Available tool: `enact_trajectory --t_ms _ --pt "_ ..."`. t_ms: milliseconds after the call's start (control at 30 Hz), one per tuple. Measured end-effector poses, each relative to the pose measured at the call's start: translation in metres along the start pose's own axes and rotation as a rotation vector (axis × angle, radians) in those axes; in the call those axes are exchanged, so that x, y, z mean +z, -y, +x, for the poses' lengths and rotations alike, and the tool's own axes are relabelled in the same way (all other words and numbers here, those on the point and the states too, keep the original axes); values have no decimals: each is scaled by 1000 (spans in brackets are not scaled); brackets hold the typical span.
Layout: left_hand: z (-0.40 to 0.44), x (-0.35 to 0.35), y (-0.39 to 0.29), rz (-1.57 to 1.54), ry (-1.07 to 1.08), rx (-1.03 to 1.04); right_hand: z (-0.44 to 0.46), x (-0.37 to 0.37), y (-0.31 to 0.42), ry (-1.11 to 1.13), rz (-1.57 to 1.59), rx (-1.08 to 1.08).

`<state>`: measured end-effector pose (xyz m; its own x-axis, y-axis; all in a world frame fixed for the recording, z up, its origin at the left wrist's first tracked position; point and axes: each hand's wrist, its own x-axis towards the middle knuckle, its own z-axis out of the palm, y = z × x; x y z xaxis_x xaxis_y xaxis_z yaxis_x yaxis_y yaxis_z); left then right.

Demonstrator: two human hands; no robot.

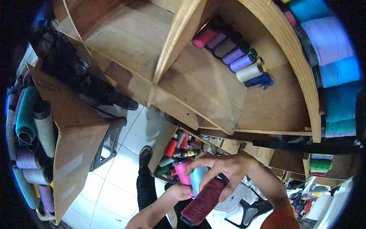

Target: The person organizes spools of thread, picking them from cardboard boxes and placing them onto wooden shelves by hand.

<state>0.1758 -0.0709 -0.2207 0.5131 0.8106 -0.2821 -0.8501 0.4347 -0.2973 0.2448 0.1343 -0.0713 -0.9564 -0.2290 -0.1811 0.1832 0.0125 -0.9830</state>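
Low in the middle of the head view, my right hand [225, 170] has its fingers wrapped round a maroon thread spool [204, 202], which tilts down to the left. My left hand [177, 194] is closed on a pink spool [183, 171] just left of it. Between the two hands is a light blue spool [197, 177], partly covered by my right fingers; which hand bears it is unclear. Behind the hands stands an open box of mixed spools [170, 147].
Above is a wooden shelf [206, 80] with a row of spools [238, 57] in one compartment. More large spools [335, 72] stand at the right. A cardboard box [78, 152] of spools is at the left. A stool [110, 141] stands beside it.
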Motion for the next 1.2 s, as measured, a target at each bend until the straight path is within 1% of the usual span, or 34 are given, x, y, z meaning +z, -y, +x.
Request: enact_trajectory --t_ms 100,167,200,233,333,433,467,567,700,800,900,933,967,1033,1133,1200 --pt "-6 -3 9 36 -13 12 -8 0 5 16 -40 58" --pt "-5 -16 8 42 -1 -17 -15 -4 2 27 -50 115" --pt "-13 0 -6 157 -83 -80 -18 -3 -2 -48 -27 87" --pt "-13 -6 -11 90 17 -48 -19 -2 -3 -100 -45 83" --pt "-6 -4 -18 56 51 -68 -17 1 -7 -234 -66 79" --pt "4 1 -23 49 55 -97 -15 0 -7 -226 -161 50" --pt "7 3 -25 50 60 -103 -13 -1 -6 -243 -153 25" --pt "12 13 -29 47 59 -113 -12 -6 4 -267 -94 65" --pt "6 41 -33 -11 -6 -95 -11 -4 15 -294 -83 51" --pt "-2 60 -33 -34 -42 -92 -9 -4 21 -264 -146 20" --pt "4 32 -27 63 11 -80 -9 -4 22 -257 -64 39" --pt "12 9 -23 13 12 -105 -10 -7 17 -249 -67 18" --pt "25 -24 -18 -36 13 -129 -11 -8 15 -280 3 16" --pt "29 -20 -26 9 68 -114 -12 -11 12 -341 138 11" --pt "27 -7 -39 76 122 -95 -14 -14 16 -383 277 126" --pt "26 -2 -43 104 142 -90 -10 -27 27 -270 113 136"
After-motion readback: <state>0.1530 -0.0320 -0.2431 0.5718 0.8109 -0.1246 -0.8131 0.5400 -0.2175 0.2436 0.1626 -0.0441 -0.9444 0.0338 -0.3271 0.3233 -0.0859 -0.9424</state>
